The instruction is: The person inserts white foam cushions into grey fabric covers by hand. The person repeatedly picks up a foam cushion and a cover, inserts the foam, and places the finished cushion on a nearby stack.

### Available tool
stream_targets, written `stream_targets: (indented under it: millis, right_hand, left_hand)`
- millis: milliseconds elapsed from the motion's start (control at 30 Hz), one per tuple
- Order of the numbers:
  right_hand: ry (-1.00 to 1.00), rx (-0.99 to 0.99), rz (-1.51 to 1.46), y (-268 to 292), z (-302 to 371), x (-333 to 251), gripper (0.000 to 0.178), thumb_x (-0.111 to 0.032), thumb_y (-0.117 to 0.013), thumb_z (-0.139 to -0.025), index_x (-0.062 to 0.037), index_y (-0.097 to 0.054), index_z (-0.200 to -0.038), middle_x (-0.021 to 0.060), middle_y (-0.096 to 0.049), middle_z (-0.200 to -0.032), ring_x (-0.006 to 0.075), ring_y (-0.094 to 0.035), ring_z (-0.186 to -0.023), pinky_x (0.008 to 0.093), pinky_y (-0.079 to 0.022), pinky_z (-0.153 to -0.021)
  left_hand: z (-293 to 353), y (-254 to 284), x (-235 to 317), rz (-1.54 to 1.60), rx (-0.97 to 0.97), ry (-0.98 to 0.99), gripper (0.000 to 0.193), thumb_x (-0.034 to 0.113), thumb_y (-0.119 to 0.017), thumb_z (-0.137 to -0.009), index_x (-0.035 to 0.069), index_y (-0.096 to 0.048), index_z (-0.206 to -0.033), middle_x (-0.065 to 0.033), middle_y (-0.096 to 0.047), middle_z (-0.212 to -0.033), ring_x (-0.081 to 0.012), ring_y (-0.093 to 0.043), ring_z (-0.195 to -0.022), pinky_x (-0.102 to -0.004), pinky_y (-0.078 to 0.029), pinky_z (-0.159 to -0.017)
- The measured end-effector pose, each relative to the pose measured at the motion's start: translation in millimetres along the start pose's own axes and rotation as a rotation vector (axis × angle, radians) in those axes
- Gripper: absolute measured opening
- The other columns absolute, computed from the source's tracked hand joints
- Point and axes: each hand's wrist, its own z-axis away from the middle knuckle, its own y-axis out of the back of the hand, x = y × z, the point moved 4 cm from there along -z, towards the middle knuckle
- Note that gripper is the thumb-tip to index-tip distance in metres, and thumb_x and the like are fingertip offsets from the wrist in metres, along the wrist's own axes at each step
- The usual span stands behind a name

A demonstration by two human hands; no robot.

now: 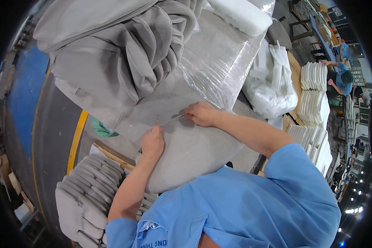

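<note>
A light grey fabric cover (190,155) lies spread before me, its near part against my body. My left hand (153,142) pinches it along a thin straight edge. Farther up and to the right, my right hand (199,114) grips the same edge, fingers pressed together. That edge runs taut between the two hands. Whether it is a seam or a zipper, I cannot tell. Beyond my hands rises a heap of grey fabric covers (149,45), folded over one another.
Clear plastic sheeting (219,53) covers the table at the far right, with a white padded roll (244,16) on it. White plastic bags (273,82) hang beside it. Grey cushions (87,194) are stacked at lower left, white cushions (312,107) at right, near a co-worker (342,78).
</note>
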Motion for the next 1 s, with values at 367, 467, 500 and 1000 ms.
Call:
stream_targets:
  millis: [367,467,500,1000]
  right_hand:
    - [0.254,0.135,0.384,-24.3,-3.5,25.8,0.028,-0.022,-0.056,-0.090,-0.0152,-0.067,-0.114,0.0057,-0.068,-0.114,0.0271,-0.068,-0.104,0.0425,-0.058,-0.084]
    - [0.051,-0.022,0.172,-4.9,-8.3,22.1,0.032,-0.032,-0.053,-0.101,-0.0136,-0.067,-0.122,0.0144,-0.073,-0.112,0.0371,-0.070,-0.104,0.0509,-0.056,-0.088]
    - [0.011,-0.063,0.057,12.3,-7.2,9.4,0.031,-0.033,-0.054,-0.102,-0.0127,-0.068,-0.120,0.0162,-0.073,-0.110,0.0392,-0.069,-0.104,0.0521,-0.054,-0.087]
    - [-0.022,0.189,0.071,13.4,22.0,24.8,0.017,-0.025,-0.061,-0.098,-0.0119,-0.066,-0.107,0.0122,-0.071,-0.102,0.0389,-0.067,-0.102,0.0507,-0.054,-0.084]
  left_hand:
    - [-20.3,-16.7,-3.5,-0.105,0.048,-0.088,0.024,0.025,-0.051,-0.104,0.007,-0.066,-0.110,-0.0232,-0.073,-0.098,-0.0437,-0.071,-0.090,-0.0558,-0.055,-0.079]
    - [-22.4,15.1,-3.0,0.008,-0.103,-0.066,0.036,0.036,-0.051,-0.106,0.004,-0.068,-0.103,-0.0240,-0.072,-0.098,-0.0455,-0.069,-0.094,-0.0547,-0.053,-0.083]
    - [-16.6,28.1,-9.3,0.019,-0.179,-0.025,0.039,0.038,-0.052,-0.105,0.003,-0.069,-0.100,-0.0240,-0.072,-0.098,-0.0453,-0.069,-0.094,-0.0543,-0.052,-0.083]
    - [-4.3,9.0,-25.4,-0.180,0.062,-0.125,0.037,0.038,-0.055,-0.104,0.006,-0.070,-0.095,-0.0223,-0.071,-0.080,-0.0460,-0.068,-0.075,-0.0547,-0.053,-0.071]
